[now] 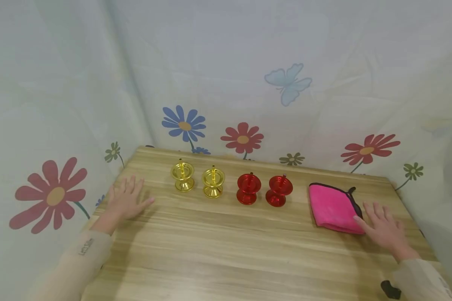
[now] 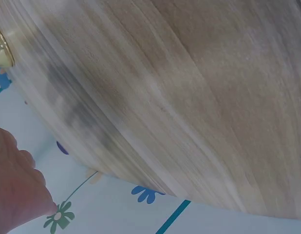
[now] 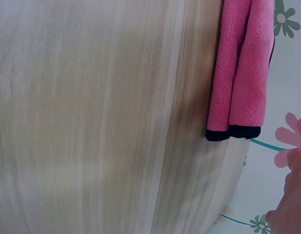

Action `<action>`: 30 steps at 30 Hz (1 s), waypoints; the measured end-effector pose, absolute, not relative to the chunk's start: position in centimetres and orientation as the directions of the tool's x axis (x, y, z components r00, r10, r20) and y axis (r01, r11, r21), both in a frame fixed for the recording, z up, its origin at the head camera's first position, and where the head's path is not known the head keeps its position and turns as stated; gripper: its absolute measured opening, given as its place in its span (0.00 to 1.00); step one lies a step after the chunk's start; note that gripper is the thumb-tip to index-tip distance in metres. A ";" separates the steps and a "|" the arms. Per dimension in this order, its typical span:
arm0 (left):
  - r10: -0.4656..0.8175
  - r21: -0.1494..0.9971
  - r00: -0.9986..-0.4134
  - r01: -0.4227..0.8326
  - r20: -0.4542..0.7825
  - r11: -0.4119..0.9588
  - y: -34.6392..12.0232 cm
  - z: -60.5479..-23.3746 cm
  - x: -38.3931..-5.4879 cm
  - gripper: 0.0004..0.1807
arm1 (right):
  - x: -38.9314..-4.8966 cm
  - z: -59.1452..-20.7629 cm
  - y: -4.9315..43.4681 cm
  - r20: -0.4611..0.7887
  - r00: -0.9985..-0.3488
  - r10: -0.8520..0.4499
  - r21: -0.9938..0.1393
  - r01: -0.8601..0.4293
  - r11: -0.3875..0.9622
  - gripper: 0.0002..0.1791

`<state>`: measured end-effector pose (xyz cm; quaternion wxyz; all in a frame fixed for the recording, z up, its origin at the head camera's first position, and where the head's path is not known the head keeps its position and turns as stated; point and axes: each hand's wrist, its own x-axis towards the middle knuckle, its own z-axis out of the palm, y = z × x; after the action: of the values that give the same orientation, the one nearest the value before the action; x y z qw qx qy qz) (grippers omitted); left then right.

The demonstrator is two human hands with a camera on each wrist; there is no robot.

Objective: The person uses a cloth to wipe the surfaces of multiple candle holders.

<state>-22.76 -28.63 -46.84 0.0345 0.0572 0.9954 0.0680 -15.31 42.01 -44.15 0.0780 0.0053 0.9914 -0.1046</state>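
Note:
Two gold candle holders [image 1: 213, 184] and two red candle holders [image 1: 248, 189] stand upright in a row across the back half of the wooden table [image 1: 226, 255]. Each has a foot, a shallow dish and a short central stem. To the left of the gold pair, my left hand [image 1: 125, 200] hovers with fingers spread and nothing in it. At the right lies a folded pink cloth [image 1: 333, 207] with black edging. My right hand [image 1: 386, 230], fingers spread, is beside the cloth, its thumb overlapping the cloth's corner in the head view. In the right wrist view the cloth's folded layers [image 3: 248, 78] show.
A pale curtain [image 1: 226, 62] printed with flowers and a butterfly hangs behind and along both sides of the table. A small black object [image 1: 391, 289] lies near the right sleeve. Part of a gold holder [image 2: 2, 51] shows in the left wrist view.

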 end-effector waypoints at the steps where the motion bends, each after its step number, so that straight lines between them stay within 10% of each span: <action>1: 0.117 0.140 -0.991 0.107 -0.062 0.984 -28.6 -46.9 -22.8 0.48 | -15.4 -44.2 41.9 -0.152 -0.988 -0.008 -0.208 0.024 0.978 0.43; 30: 0.095 0.528 -0.988 0.145 0.122 0.837 -21.0 -47.3 -26.7 0.57 | -19.3 -45.7 36.5 -0.092 -0.978 -0.186 -0.246 -0.158 0.956 0.48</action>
<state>-26.70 -20.96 -47.28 -0.0456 0.0627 0.9572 0.2790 -19.28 36.52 -45.72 0.0571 -0.0871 0.9873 -0.1197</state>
